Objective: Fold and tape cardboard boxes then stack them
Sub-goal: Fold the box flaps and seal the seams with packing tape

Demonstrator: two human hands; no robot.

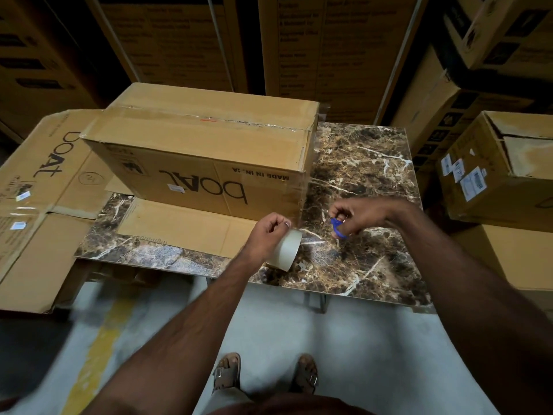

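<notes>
A brown cardboard box (203,151) printed "boAt" stands on the marble-patterned table (359,175), its top seam covered with clear tape. A strip of clear tape runs down the box's right end toward the roll. My left hand (267,235) grips a roll of clear tape (285,250) just below the box's near right corner. My right hand (362,215) holds blue-handled scissors (338,227) close to the right of the roll, over the table. A loose flap of the box lies flat on the table in front of it.
Flattened "boAt" cartons (39,199) lie at the left, overhanging the table. Tall printed cartons (323,55) form a wall behind. More boxes (496,169) are stacked at the right. My sandalled feet (266,375) stand on the grey floor beside a yellow line (98,354).
</notes>
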